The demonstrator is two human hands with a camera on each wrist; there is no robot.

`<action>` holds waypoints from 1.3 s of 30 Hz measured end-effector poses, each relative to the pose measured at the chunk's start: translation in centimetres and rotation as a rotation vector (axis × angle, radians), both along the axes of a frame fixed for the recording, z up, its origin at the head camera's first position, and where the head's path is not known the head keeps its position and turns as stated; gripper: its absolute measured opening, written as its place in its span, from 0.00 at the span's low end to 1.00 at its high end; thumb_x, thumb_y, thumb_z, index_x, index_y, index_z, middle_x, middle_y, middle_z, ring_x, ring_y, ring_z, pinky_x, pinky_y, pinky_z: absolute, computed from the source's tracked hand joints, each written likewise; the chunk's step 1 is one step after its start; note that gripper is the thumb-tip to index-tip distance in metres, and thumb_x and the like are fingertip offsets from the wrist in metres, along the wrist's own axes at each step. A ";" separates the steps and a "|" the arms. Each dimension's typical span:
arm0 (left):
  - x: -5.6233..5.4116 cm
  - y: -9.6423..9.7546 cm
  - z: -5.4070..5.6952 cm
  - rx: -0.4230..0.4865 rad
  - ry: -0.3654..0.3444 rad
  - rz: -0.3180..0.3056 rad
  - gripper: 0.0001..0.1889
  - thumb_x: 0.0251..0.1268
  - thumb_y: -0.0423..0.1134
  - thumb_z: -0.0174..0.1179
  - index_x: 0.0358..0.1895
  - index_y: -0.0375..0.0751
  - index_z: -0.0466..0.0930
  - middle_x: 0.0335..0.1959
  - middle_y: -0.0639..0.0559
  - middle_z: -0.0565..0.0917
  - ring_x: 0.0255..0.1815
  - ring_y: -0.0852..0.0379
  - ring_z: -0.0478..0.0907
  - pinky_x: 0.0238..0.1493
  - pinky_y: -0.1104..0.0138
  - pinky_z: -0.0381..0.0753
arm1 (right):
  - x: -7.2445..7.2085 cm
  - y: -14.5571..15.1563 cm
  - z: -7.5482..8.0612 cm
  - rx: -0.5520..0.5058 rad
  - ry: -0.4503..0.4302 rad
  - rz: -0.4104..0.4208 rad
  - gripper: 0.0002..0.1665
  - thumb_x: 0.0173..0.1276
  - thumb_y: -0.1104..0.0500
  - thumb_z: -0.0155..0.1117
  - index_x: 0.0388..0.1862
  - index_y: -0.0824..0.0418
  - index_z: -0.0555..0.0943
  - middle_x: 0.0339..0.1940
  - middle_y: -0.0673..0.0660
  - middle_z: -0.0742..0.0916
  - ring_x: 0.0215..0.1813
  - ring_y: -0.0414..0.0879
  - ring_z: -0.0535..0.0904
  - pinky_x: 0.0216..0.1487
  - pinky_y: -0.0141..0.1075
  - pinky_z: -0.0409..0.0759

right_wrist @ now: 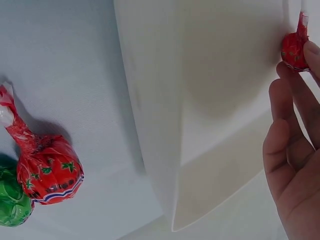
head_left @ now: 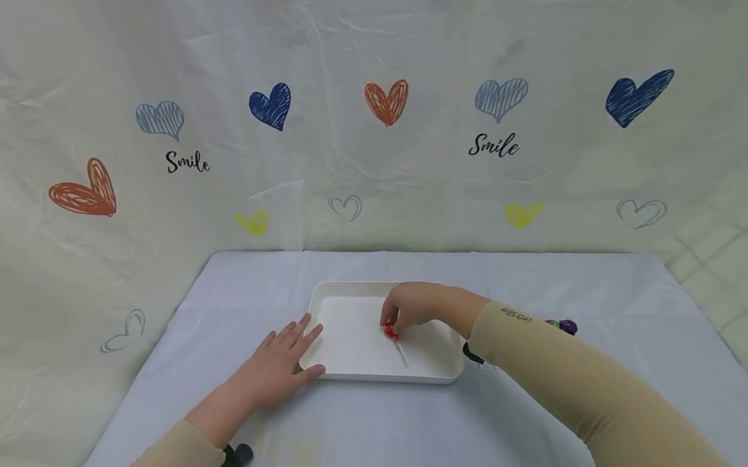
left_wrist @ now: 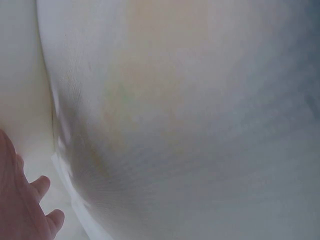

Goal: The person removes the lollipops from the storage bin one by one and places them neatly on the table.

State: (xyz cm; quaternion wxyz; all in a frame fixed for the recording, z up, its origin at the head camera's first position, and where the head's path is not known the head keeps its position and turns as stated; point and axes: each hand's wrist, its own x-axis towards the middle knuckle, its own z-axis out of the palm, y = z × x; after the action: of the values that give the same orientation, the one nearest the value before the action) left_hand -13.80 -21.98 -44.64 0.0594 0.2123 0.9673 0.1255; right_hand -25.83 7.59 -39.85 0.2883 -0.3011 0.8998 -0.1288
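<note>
My right hand (head_left: 413, 305) is over the white tray (head_left: 342, 331) and pinches a red-wrapped lollipop (head_left: 391, 331) by its head. The lollipop's white stick points toward me, low over the tray floor. In the right wrist view, the thumb and fingers of that hand (right_wrist: 295, 145) meet around the red candy (right_wrist: 294, 50), and the other fingers are loosely bent. My left hand (head_left: 275, 369) lies with fingers spread at the tray's left edge, its fingertips touching the rim. Only part of the left hand (left_wrist: 17, 195) shows in the left wrist view.
Right of the tray, another red lollipop (right_wrist: 50, 170) and a green lollipop (right_wrist: 12, 197) lie on the white cloth. A purple wrapped candy (head_left: 567, 327) shows past my right sleeve. Behind the table hangs a heart-patterned curtain (head_left: 341, 155).
</note>
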 end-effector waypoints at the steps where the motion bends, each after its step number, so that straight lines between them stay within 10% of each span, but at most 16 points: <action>1: 0.0 0.0 0.1 0.000 0.000 -0.002 0.43 0.69 0.71 0.44 0.80 0.52 0.51 0.82 0.48 0.47 0.79 0.40 0.48 0.74 0.41 0.48 | 0.1 0.0 0.0 0.003 -0.004 -0.006 0.12 0.66 0.61 0.70 0.44 0.45 0.89 0.36 0.42 0.85 0.44 0.40 0.78 0.51 0.37 0.78; 39: 0.3 0.2 0.3 -0.001 0.016 -0.014 0.43 0.70 0.71 0.42 0.80 0.51 0.51 0.81 0.47 0.47 0.79 0.39 0.49 0.74 0.40 0.48 | -0.3 3.7 2.7 -0.129 0.152 -0.026 0.17 0.66 0.57 0.71 0.54 0.48 0.88 0.39 0.39 0.86 0.39 0.43 0.77 0.39 0.34 0.78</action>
State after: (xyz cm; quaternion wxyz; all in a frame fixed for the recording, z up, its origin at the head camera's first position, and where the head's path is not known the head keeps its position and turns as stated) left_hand -13.54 -21.75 -44.37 0.0526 0.2201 0.9663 0.1230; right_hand -26.15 11.26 -37.13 0.1973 -0.3161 0.9128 -0.1669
